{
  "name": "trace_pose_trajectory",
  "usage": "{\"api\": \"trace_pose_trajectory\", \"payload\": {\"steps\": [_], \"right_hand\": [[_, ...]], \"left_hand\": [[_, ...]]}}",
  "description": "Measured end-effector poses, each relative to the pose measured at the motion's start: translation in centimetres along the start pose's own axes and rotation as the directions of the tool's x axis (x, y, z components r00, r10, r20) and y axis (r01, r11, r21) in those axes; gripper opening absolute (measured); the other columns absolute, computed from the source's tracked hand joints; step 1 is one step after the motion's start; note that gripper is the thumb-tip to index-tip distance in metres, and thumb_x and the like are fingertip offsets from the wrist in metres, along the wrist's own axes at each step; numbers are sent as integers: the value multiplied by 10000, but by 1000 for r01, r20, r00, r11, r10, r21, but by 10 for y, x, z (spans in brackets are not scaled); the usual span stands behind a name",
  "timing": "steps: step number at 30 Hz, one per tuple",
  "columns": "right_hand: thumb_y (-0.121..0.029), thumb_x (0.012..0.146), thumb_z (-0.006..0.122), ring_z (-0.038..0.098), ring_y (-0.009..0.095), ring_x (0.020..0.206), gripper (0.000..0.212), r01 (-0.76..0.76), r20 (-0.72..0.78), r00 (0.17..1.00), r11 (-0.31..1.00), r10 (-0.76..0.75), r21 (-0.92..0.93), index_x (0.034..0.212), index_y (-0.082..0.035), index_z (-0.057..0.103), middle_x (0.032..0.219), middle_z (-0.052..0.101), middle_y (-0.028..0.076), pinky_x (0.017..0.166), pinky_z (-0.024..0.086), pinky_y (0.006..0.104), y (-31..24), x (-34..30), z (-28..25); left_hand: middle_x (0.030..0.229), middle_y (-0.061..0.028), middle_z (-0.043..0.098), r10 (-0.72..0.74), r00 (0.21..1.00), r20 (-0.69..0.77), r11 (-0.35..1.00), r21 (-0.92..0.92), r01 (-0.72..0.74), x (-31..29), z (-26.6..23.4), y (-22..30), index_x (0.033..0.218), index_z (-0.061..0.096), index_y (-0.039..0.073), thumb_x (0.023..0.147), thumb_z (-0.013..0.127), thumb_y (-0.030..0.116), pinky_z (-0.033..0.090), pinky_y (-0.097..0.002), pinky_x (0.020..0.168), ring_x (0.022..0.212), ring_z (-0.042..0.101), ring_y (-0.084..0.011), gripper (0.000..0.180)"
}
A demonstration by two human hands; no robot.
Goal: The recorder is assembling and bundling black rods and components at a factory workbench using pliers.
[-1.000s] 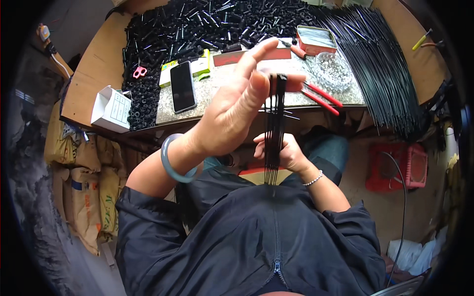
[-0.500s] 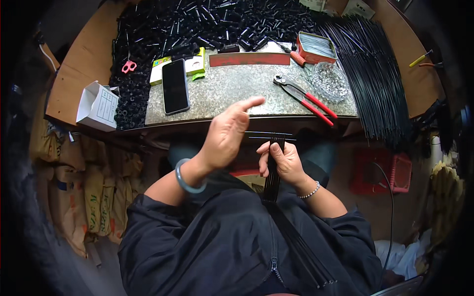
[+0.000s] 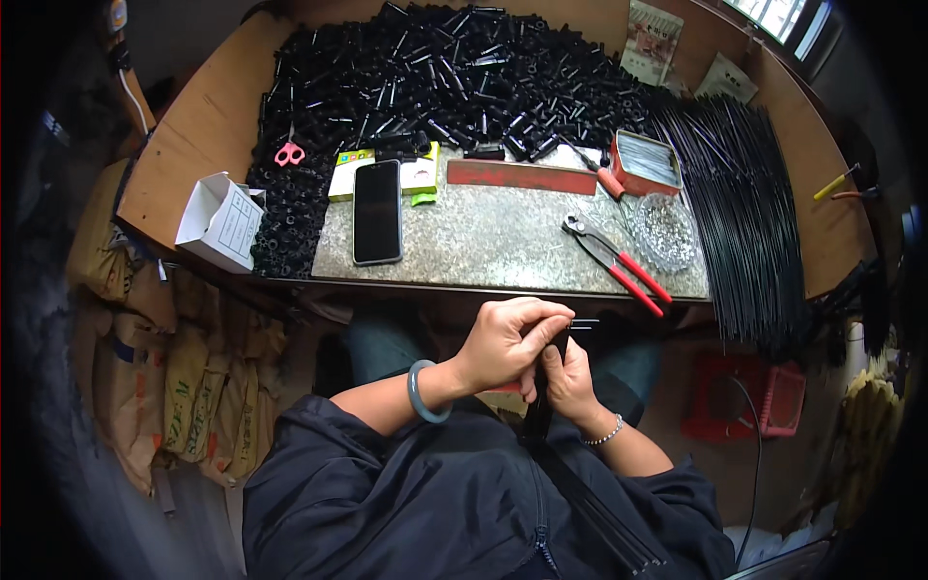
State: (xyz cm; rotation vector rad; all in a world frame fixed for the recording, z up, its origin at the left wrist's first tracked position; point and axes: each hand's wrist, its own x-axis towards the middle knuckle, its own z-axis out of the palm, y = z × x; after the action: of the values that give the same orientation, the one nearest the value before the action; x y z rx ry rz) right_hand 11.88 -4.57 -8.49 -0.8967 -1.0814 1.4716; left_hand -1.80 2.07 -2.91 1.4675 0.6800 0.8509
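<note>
My right hand (image 3: 574,386) is wrapped round a bundle of thin black rods (image 3: 537,420), held upright in front of my chest. Their lower ends trail down over my dark jacket to the right. My left hand (image 3: 510,346) is closed at the top of the bundle, thumb and fingers pinched together over the left side of two thin metal wires (image 3: 584,325). The wires' bright right ends stick out past the rods; their left parts are hidden by my left hand. Beyond, on the worktop (image 3: 464,237), lie red-handled pliers (image 3: 619,266).
Black tubular parts (image 3: 435,82) are heaped at the back, with long black rods (image 3: 749,222) stacked at right. A phone (image 3: 377,213), pink scissors (image 3: 289,153), a white box (image 3: 220,224), a red tin (image 3: 646,164), a glass dish (image 3: 664,234) and a red bar (image 3: 522,177) surround the worktop's middle.
My left hand has come down and right from beside the bundle, closing over its top and the wires' left side. My right hand still holds the rods. The whole view has tilted up slightly.
</note>
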Motion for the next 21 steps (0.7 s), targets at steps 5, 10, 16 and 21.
{"api": "trace_pose_trajectory", "payload": {"steps": [5, 10, 16, 21], "right_hand": [[-402, 977, 426, 544, 129, 457, 368, -39, -1, 999, 997, 39, -61, 1026, -37, 417, 608, 591, 97, 445, 440, 217, -2, 3, -9], [-412, 966, 439, 543, 134, 451, 392, -55, -17, 998, 997, 54, -52, 1070, -43, 363, 610, 595, 110, 445, 448, 224, 3, 5, -10], [-407, 963, 449, 554, 136, 469, 389, -84, -37, 996, 996, 83, -13, 1054, -37, 369, 620, 602, 111, 463, 455, 223, -2, 4, -18], [-399, 965, 452, 557, 134, 475, 383, -96, -47, 994, 995, 96, 6, 1057, -36, 374, 622, 603, 110, 467, 455, 222, -4, 8, -26]], "left_hand": [[1161, -100, 574, 88, 988, 127, 996, -30, -85, 49, -51, 0, 1389, 361, 55, 962, 451, 468, 421, -341, 944, 1129, 533, -190, 601], [1043, -161, 533, 433, 886, -169, 381, 925, -10, 181, -121, -27, 1237, 535, 162, 862, 610, 251, 435, -423, 895, 977, 501, -346, 393], [1018, -179, 571, 165, 982, -92, 2, 996, 93, 239, -140, -45, 1089, 596, 148, 866, 571, 205, 488, -445, 830, 970, 575, -349, 232], [1081, -210, 604, -97, 974, -203, -143, 972, 188, 257, -143, -36, 1074, 603, 6, 821, 585, 109, 542, -417, 805, 987, 639, -342, 274]]}}
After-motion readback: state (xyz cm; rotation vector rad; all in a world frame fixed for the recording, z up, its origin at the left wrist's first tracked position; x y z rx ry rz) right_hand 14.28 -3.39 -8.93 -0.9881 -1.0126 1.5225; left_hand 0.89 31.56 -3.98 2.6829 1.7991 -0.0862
